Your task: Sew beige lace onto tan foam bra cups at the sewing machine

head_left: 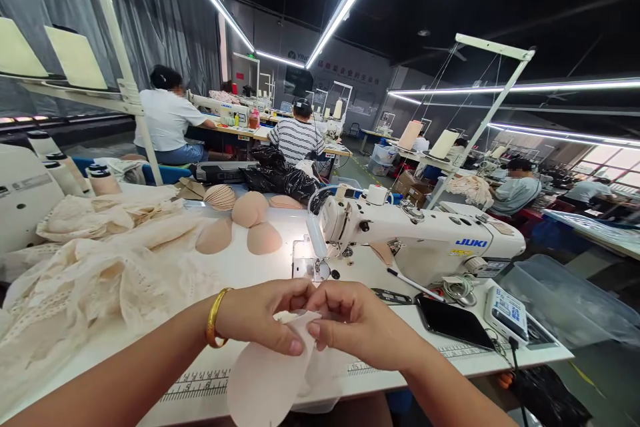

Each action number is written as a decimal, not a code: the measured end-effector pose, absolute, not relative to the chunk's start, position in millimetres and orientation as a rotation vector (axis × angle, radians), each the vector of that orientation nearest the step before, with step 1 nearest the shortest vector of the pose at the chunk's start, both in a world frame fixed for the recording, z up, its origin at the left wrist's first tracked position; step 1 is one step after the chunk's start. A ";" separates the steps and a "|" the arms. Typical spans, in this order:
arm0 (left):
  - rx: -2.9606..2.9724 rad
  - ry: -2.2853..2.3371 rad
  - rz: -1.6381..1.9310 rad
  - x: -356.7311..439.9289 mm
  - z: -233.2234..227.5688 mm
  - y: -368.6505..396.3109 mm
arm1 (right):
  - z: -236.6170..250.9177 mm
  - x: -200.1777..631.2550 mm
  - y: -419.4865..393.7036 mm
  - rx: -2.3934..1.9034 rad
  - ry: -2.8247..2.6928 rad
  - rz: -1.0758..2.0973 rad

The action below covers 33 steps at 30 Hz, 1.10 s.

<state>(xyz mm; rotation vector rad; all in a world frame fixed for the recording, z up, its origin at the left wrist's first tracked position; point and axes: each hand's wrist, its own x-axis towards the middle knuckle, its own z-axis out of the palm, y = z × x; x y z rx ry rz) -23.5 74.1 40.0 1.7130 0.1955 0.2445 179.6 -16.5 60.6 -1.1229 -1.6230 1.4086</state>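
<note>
My left hand (265, 317), with a gold bangle on the wrist, and my right hand (357, 320) meet above the near edge of the white sewing table (280, 230). Both pinch the top of a pale pink foam cup (263, 380) with a thin white fabric piece against it. The cup hangs down over a printed ruler strip. Just beyond my hands stands a white JUKI sewing machine (415, 237), its needle area straight ahead of my fingers.
Cream lace fabric (85, 267) is heaped at the left. More beige foam cups (250, 223) lie behind. A black phone (453, 321) and a control box (507, 312) sit at the right. Other people sew at tables further back. A clear plastic bin (570, 300) stands right.
</note>
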 end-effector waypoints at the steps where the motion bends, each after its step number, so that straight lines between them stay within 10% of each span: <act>1: 1.637 0.214 0.204 -26.5 34.3 74.8 | 64.4 183.0 -16.0 -1.123 -1.605 1.444; 5: 1.525 0.419 0.143 -44.3 25.6 76.1 | 72.9 191.2 -9.6 -1.145 -1.613 1.332; 13: 2.699 0.805 1.153 -71.0 34.9 95.3 | 19.9 168.1 9.5 -1.007 -1.941 -0.152; 27: 3.259 0.531 0.327 -10.5 -20.5 116.3 | -55.9 229.8 67.8 -0.968 -2.483 -0.008; 33: 3.222 0.582 0.550 -1.6 -36.7 111.9 | -53.9 244.1 62.5 -0.980 -2.433 -0.051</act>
